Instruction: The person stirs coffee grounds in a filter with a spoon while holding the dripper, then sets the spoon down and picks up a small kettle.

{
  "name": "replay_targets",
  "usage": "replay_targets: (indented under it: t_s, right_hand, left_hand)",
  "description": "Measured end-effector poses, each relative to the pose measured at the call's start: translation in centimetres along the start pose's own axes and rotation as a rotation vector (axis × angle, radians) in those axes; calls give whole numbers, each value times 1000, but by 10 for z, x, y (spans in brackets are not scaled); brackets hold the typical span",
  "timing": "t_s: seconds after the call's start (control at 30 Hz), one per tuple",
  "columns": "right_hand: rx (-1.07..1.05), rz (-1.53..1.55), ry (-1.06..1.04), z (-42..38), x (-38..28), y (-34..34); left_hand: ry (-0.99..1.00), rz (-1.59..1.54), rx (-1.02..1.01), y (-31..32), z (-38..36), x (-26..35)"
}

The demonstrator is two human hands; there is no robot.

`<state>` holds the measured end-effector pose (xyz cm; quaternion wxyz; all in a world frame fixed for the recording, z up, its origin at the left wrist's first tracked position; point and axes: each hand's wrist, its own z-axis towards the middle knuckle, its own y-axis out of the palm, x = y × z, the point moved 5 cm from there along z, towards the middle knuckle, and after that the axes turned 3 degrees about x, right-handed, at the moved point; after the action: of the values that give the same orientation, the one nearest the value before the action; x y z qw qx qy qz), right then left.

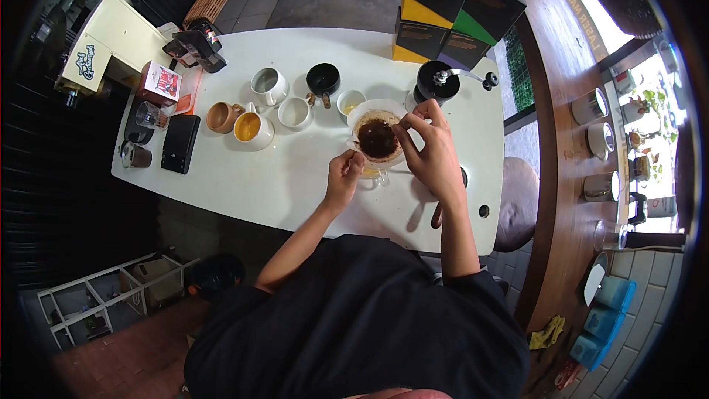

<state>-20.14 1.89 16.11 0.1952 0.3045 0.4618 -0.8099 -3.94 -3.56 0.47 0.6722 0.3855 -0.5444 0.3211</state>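
Observation:
A coffee dripper (353, 143) lined with a pale paper filter (367, 113) is in front of me. Dark wet coffee grounds (377, 139) lie in the filter. My left hand (344, 179) is closed at the dripper's near left side, where its handle seems to be. At the filter's right rim, my right hand (432, 149) pinches the paper between thumb and fingers. Partly hidden below the dripper is a clear glass vessel (382, 177) with a handle. A small bowl (350, 101) with pale yellowish liquid stands just behind.
On the white table (295, 177) stand an orange-filled mug (249, 127), a brown cup (220, 117), a white cup (295, 112), a white mug (269, 86) and a black cup (323, 80). A hand grinder (437, 81), black boxes (436, 7) and a black scale (180, 144) surround them.

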Motion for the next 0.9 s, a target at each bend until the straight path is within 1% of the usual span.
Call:
replay_targets:
  t_s: [0.07, 0.2, 0.27, 0.3, 0.37, 0.47, 0.6, 0.67, 0.77, 0.9]
  right_hand:
    - [32, -38, -17, 0, -1, -1]
    - [11, -50, -13, -1, 3, 0]
    - [-44, 69, 20, 0, 4, 3]
    - [-43, 69, 20, 0, 4, 3]
    - [3, -14, -20, -1, 1, 2]
    - [1, -47, -33, -1, -2, 2]
    - [11, -18, -22, -1, -1, 1]
    - [24, -94, -28, -1, -1, 1]
    - [11, -28, -45, -3, 2, 4]
    - [16, -49, -21, -3, 1, 4]
  left_hand:
    - [-5, 13, 8, 0, 0, -1]
    - [-2, 5, 11, 0, -1, -1]
    - [-12, -8, 18, 0, -1, -1]
    - [-12, -8, 17, 0, -1, -2]
    - [-18, -11, 0, -1, 0, -4]
    - [-12, -14, 6, -1, 0, -4]
    - [5, -29, -2, 1, 0, -3]
    - [3, -59, 10, 0, 0, -4]
    - [-5, -31, 20, -1, 0, -5]
    - [-27, -23, 6, -1, 0, -4]
